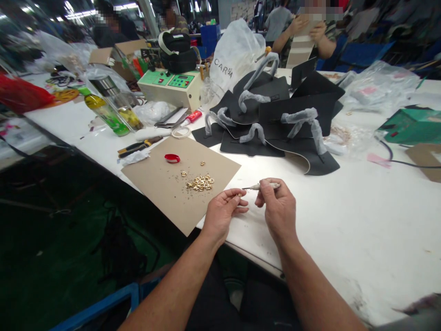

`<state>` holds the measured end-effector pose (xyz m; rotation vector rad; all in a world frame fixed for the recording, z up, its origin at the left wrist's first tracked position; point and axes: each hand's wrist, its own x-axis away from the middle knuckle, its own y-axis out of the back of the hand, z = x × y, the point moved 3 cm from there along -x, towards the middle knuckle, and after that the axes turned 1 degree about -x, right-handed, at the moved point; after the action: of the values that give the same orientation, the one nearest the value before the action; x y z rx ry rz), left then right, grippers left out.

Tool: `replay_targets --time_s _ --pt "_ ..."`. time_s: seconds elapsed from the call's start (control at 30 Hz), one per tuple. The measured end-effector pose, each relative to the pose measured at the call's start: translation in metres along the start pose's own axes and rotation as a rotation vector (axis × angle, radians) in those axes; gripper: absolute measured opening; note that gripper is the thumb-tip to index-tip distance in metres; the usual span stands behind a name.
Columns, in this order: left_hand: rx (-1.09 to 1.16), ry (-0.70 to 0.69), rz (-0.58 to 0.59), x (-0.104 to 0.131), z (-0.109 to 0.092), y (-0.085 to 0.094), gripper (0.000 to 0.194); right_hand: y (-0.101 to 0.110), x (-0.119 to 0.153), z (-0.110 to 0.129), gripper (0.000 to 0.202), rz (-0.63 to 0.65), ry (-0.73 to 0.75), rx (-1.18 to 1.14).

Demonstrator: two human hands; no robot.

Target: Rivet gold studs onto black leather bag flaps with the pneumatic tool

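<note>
My left hand (223,212) pinches a small gold metal fitting (239,195) between thumb and fingertips, just above the table's front edge. In my right hand (279,207) is a slim screwdriver (255,187) with a pale handle. Its thin dark tip points left and lies close to the fitting; whether they touch I cannot tell. On the brown cardboard sheet (161,184) to the left lies a pile of gold metal fittings (201,183), with tiny dark bits scattered around it. Two more gold pieces and a small red dish (172,158) lie farther back on the sheet.
Black panels (253,143) with plastic-wrapped handles are heaped behind my hands. Pliers (139,146), a red-and-white tube (192,117), a bottle (106,112) and a green-topped control box (172,85) stand or lie at the back left. A green box (413,124) is at the right.
</note>
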<state>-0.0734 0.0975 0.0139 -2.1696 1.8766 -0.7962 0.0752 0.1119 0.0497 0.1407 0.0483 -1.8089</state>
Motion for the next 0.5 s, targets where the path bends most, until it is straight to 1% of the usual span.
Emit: replay_targets --time_s 0.17,0.33,0.5 --pt "0.032 0.011 -0.039 -0.0017 0.0003 0.0026 0.029 0.0014 -0.0003 -0.0001 0.031 -0.009 -0.010 0.071" --pt "0.071 0.035 -0.027 -0.0014 -0.0011 0.0026 0.037 -0.0004 -0.0009 -0.0018 0.030 0.010 -0.028 0.089" --pt "0.086 0.033 -0.020 -0.0007 -0.0018 0.0011 0.040 -0.0010 0.0007 -0.0004 0.028 0.004 -0.007 0.100"
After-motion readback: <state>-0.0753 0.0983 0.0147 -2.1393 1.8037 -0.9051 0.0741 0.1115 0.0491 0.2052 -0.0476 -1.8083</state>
